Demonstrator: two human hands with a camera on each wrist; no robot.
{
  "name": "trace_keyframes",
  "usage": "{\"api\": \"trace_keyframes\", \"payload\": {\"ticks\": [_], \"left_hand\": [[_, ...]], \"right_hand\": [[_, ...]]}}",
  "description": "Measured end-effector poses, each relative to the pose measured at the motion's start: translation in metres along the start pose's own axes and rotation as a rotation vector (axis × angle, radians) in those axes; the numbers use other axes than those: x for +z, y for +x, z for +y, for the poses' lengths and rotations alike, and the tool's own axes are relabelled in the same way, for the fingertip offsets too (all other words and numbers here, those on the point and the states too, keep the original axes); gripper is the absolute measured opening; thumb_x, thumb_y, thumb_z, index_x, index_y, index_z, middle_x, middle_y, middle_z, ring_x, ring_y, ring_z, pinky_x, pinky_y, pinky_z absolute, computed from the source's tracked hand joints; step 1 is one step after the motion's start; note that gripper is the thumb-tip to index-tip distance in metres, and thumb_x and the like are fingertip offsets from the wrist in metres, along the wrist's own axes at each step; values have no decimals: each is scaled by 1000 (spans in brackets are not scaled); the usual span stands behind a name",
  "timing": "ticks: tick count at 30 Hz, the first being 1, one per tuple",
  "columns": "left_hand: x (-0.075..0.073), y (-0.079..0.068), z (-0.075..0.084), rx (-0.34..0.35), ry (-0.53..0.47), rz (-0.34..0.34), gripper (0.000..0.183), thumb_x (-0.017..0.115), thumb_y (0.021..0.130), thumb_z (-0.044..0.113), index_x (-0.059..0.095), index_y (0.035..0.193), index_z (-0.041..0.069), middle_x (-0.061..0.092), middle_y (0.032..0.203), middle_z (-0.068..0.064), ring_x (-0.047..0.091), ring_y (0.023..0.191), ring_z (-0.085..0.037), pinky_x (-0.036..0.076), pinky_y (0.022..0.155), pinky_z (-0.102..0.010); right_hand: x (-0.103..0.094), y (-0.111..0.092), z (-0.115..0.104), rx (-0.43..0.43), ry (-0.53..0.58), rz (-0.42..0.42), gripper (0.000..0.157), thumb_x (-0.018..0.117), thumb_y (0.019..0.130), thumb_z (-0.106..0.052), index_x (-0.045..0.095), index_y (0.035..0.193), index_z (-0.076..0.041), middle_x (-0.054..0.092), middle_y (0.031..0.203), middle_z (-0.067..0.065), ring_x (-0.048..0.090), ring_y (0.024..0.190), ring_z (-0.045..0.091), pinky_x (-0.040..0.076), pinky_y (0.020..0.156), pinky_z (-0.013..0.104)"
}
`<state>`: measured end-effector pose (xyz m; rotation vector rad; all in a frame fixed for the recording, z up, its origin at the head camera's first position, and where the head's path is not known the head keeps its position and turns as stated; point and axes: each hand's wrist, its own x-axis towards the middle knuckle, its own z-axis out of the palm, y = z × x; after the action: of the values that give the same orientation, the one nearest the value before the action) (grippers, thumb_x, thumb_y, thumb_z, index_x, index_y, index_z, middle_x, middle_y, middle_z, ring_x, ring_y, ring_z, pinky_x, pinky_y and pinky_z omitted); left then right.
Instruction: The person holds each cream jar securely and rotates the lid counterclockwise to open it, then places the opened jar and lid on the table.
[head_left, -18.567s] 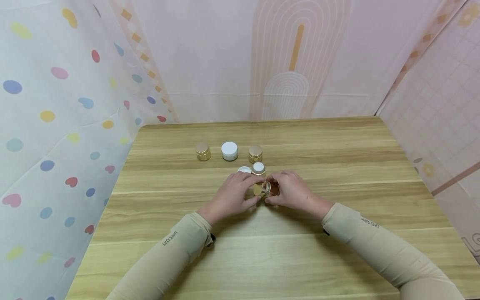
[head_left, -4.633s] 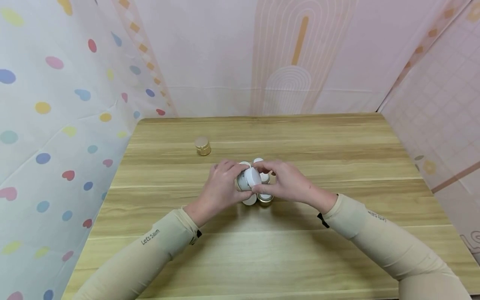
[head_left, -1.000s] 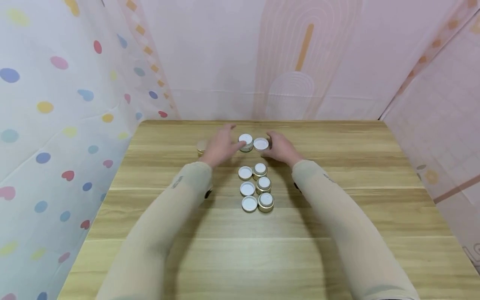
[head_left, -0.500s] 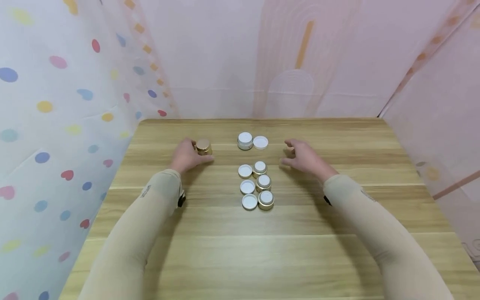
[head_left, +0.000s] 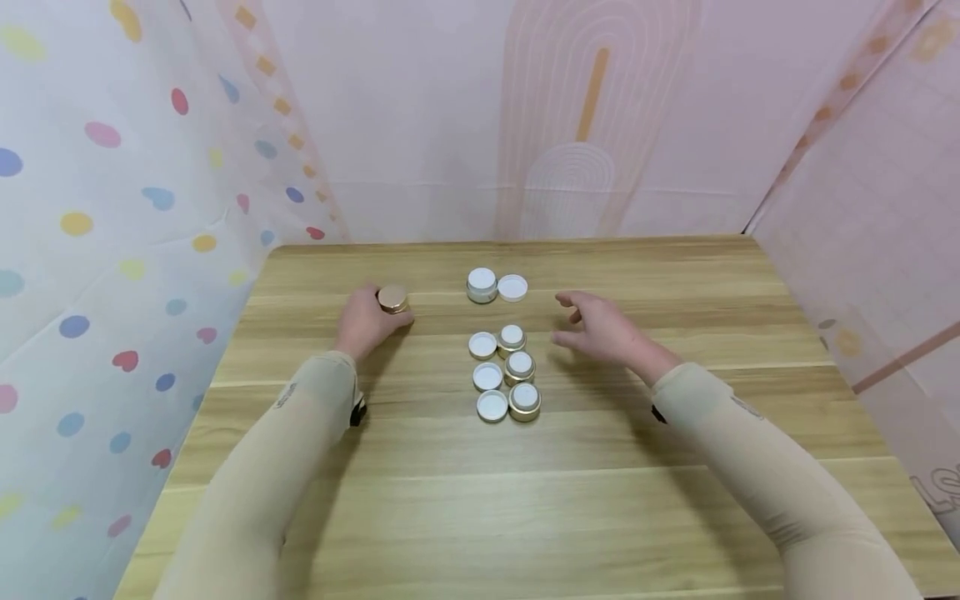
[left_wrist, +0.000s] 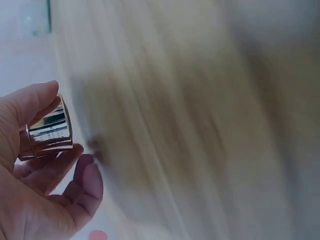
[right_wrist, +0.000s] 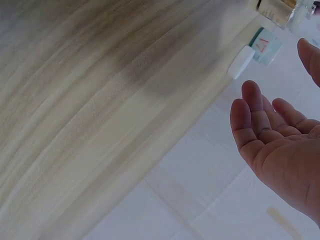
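At the back left of the table, my left hand (head_left: 365, 321) grips a small gold jar (head_left: 393, 297) with its lid on. In the left wrist view, thumb and fingers curl round the shiny gold jar (left_wrist: 51, 127), which looks lifted off the wood. My right hand (head_left: 600, 329) hovers right of the jars with relaxed, slightly bent fingers and holds nothing. Nearest to it are an upturned white lid (head_left: 513, 288) and an opened gold jar (head_left: 512, 337). Beside that lid stands an opened pale jar (head_left: 482, 286) showing its white inner cover.
Two more opened gold jars (head_left: 520, 367) (head_left: 524, 402) continue the column toward the front. Left of the column lie three upturned lids (head_left: 487, 377), one by each jar. The wooden table (head_left: 480, 517) ends at a patterned cloth wall (head_left: 420, 167) behind and at both sides.
Since the oldest frame, several jars have been opened and lined up with their lids beside them. Lately my left hand left the pale jar and took hold of the gold one; my right hand drew back rightward.
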<state>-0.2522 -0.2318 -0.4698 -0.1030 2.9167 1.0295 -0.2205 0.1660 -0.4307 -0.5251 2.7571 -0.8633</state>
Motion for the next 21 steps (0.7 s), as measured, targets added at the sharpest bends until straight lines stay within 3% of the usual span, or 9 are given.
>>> {"api": "trace_keyframes", "payload": {"ticks": [6,12,16,18,21], "left_hand": [[-10,-33,12,133,-27,-14,57,90,85,25,65,128,-2,73,118,-21,67,104,-33,57,93,-46],[-1,-66,64,364,31,-12,36,91,80,26,75,107,8,75,92,-7,65,81,-20,53,71,-32],[14,-83,101,522,96,-19,29,91,80,25,76,100,11,76,92,-4,67,84,-20,57,74,-36],[19,-91,116,551,158,-17,34,92,79,25,77,107,11,77,101,-7,70,93,-24,60,81,-40],[21,-101,131,539,243,-22,43,92,79,27,77,116,11,77,112,-11,71,103,-28,62,87,-45]], "right_hand": [[-3,-9,-9,-52,4,23,70,80,97,-27,50,155,1,61,152,21,68,126,38,58,103,54],[-1,-14,-42,-161,131,-22,64,80,97,-28,57,150,-1,71,138,18,73,116,31,61,100,46],[7,-17,-60,-245,202,-53,57,81,97,-30,63,145,-5,78,123,12,75,101,19,63,89,34],[11,-19,-66,-273,210,-40,50,82,96,-30,69,139,-8,80,113,7,74,93,14,62,82,29],[15,-23,-71,-298,208,9,42,84,94,-28,75,130,-10,80,100,1,72,85,10,60,75,25]]}}
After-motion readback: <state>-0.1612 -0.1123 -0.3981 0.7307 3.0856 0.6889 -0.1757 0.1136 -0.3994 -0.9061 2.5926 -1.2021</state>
